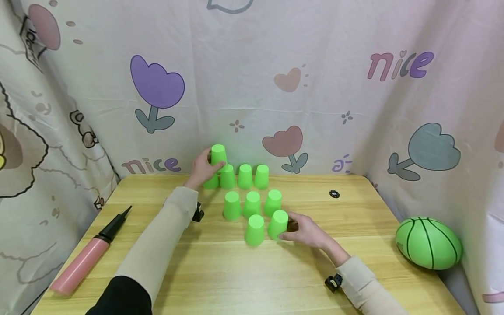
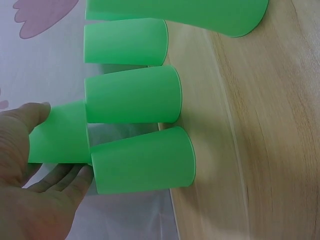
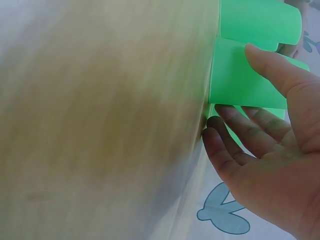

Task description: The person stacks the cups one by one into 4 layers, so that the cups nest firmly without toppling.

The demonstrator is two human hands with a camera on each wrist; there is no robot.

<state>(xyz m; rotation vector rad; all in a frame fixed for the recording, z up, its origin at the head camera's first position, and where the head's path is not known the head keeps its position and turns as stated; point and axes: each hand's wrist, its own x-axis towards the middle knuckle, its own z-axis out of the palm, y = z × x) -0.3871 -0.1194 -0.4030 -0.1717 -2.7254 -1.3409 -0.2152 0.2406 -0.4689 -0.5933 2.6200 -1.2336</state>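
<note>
At the far left edge of the pale wooden bench lies a pink cylindrical hand pump with a black nozzle, well apart from either hand. The left hand reaches to the back row of upturned bright green plastic cups; its fingers and thumb curl round a raised green cup, which sits just above the two leftmost cups of that row, its rim at their bases. To seat it well, I judge it should come down level and centred over the gap between those two, then be released without a sideways nudge. Nearer the person stand three more cups, then two. The right hand rests beside the nearest right green cup, fingers loosely spread and thumb along its wall, cradling rather than squeezing; steadying it lightly would keep the front row from sliding. Beyond those fingers, a small black disc lies near the back, and a green striped ball sits at the far right.
</note>
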